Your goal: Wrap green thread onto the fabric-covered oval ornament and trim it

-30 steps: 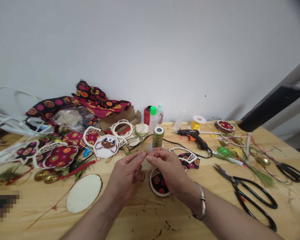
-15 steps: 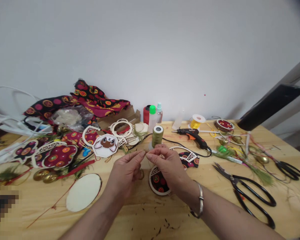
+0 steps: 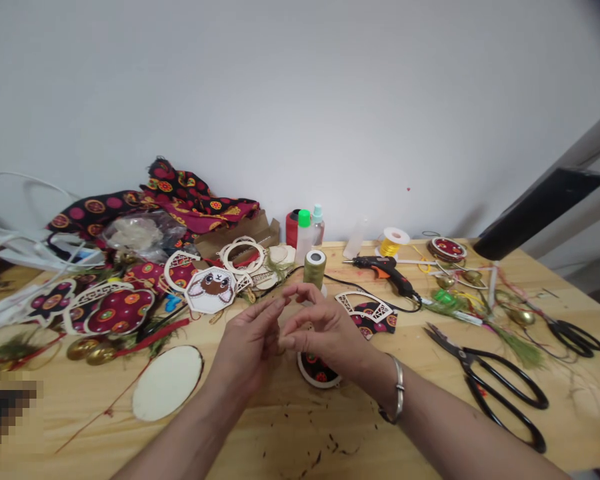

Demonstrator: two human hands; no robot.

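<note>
My left hand [image 3: 250,337] and my right hand [image 3: 325,333] meet over the middle of the table, fingertips close together. The left thumb and fingers are pressed together, and whatever sits in them is too small to make out. My right thumb and index finger pinch beside the left fingers; what they hold is equally unclear. Partly hidden below the right hand lies a round wooden-rimmed piece with dark patterned fabric [image 3: 320,373]. Just behind the hands stands an olive thread spool [image 3: 315,269].
To the right lie large black-handled scissors [image 3: 505,380], a hot glue gun [image 3: 387,272] and a yellow thread spool [image 3: 391,244]. On the left are a cream oval [image 3: 167,383], a sheep-face piece [image 3: 213,291] and patterned fabric [image 3: 195,197]. Dark scraps [image 3: 320,457] litter the table front.
My right thumb and index finger have moved down and left, away from the left fingertips toward the lower left fingers. The left hand has stayed almost in place.
</note>
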